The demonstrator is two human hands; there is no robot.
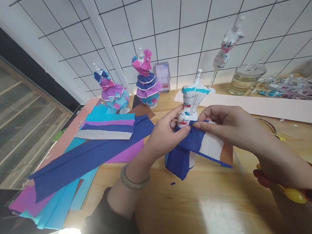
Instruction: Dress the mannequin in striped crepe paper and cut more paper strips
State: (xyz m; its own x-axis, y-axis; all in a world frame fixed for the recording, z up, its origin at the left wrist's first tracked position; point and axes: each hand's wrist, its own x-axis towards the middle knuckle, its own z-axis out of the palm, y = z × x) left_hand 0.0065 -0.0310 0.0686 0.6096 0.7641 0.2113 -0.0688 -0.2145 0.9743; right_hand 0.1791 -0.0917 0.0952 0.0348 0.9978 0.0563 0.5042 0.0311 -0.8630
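Note:
A small white dress form (189,104) with a turquoise neckline and red and blue spots stands tilted in front of me. My left hand (169,126) is closed around its lower left side, the thumb pressing at the waist. Blue, white and brown crepe paper (211,144) hangs from the form's lower part like a skirt. My right hand (224,124) pinches the top edge of this paper against the form, thumb and index finger close to my left thumb. A second blue paper flap (179,162) hangs beneath. The fingers behind the form are partly hidden.
Stacked coloured paper strips (91,158) lie at left. Two dressed miniature forms (111,92) stand at the back, beside a blurred screen (163,77). Another form on a stick (224,50), a glass jar (246,78), tangled ribbons (295,86) and a long pale strip (283,107) are at right.

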